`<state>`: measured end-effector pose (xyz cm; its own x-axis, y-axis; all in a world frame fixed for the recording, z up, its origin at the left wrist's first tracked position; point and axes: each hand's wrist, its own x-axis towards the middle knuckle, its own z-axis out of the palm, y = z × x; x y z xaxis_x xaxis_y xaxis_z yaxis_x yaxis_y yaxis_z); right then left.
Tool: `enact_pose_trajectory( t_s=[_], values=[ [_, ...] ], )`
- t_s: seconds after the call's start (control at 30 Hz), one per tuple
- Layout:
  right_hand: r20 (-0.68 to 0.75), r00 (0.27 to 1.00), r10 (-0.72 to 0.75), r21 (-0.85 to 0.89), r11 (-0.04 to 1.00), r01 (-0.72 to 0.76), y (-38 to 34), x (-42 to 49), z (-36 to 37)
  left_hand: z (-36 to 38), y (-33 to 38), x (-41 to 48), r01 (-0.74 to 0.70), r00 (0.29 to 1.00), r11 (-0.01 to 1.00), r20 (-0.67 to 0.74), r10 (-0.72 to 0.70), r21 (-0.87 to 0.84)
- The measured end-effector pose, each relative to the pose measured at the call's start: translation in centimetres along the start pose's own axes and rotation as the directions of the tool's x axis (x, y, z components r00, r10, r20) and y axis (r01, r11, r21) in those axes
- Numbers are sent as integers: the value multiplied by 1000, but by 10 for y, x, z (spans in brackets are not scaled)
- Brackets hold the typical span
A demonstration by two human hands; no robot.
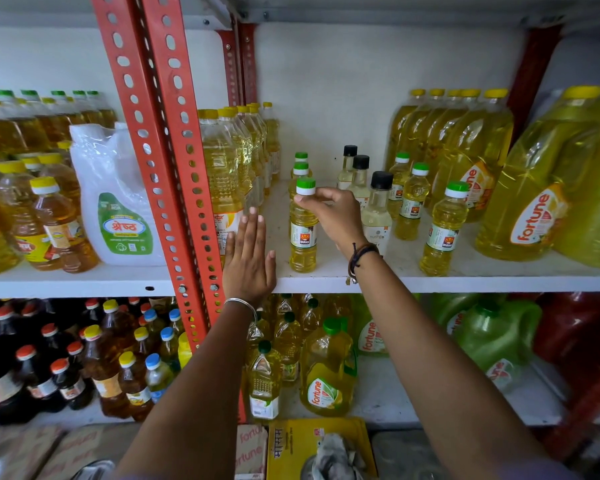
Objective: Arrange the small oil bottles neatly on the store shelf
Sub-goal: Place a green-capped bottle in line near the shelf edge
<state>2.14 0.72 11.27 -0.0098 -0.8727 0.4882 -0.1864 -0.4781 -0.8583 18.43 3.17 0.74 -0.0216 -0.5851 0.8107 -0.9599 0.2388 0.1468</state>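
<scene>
White store shelf (430,280), stocked with cooking oil: your right hand (333,216) reaches in, wrist bent, fingers (303,199) pinching the neck of a small oil bottle (303,233) that appears to stand near the front edge. Your left hand (248,258) hovers flat and released, fingers together, beside the red upright (174,161).

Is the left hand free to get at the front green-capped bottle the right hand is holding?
Probably yes. The left hand lies open at the shelf edge, with bare shelf between it and the bottle. The right hand grips only near the cap.
</scene>
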Motion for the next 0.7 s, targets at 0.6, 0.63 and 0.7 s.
enact_pose_trajectory(
  t_s=[0.6,0.63,0.7],
  values=[
    [37,999,22,-16,1000,-22,-7,-7,-3,5,-3,0,-12,1000,1000,-10,12,19],
    [39,999,20,-21,1000,-19,-8,-7,-3,5,-2,0,-15,1000,1000,-13,15,23],
    [38,999,15,-41,999,-13,-8,-7,-3,4,-3,1,-15,1000,1000,-13,15,27]
  ],
)
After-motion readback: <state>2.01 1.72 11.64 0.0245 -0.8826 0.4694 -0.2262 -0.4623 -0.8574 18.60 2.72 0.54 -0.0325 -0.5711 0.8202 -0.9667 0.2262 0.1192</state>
